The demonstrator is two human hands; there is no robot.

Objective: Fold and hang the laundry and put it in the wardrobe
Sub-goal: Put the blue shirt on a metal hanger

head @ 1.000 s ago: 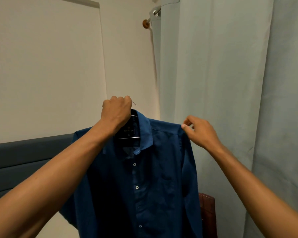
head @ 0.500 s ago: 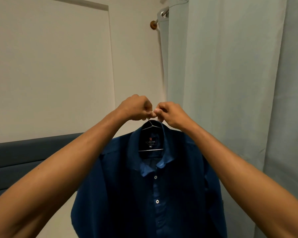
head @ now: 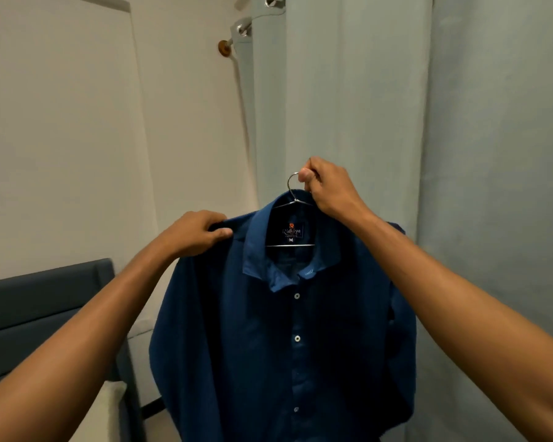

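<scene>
A dark blue button-up shirt point(head: 288, 339) hangs in front of me on a thin metal wire hanger point(head: 290, 245), its front and collar label facing me. My right hand point(head: 329, 189) grips the hanger's hook at the top and carries the shirt's weight. My left hand point(head: 195, 232) pinches the fabric at the shirt's left shoulder, beside the collar. The hanger's arms are hidden inside the shirt; only the hook, neck and lower bar show.
Pale grey-green curtains point(head: 396, 122) hang on a rod point(head: 241, 28) right behind the shirt. A plain light wall point(head: 77, 138) fills the left. A dark blue padded headboard point(head: 39, 301) and a white pillow point(head: 104, 413) sit at the lower left.
The hanger hook passed from my left hand to my right hand. My left hand dropped to the shirt's left shoulder and took hold of the fabric. The shirt now faces me squarely.
</scene>
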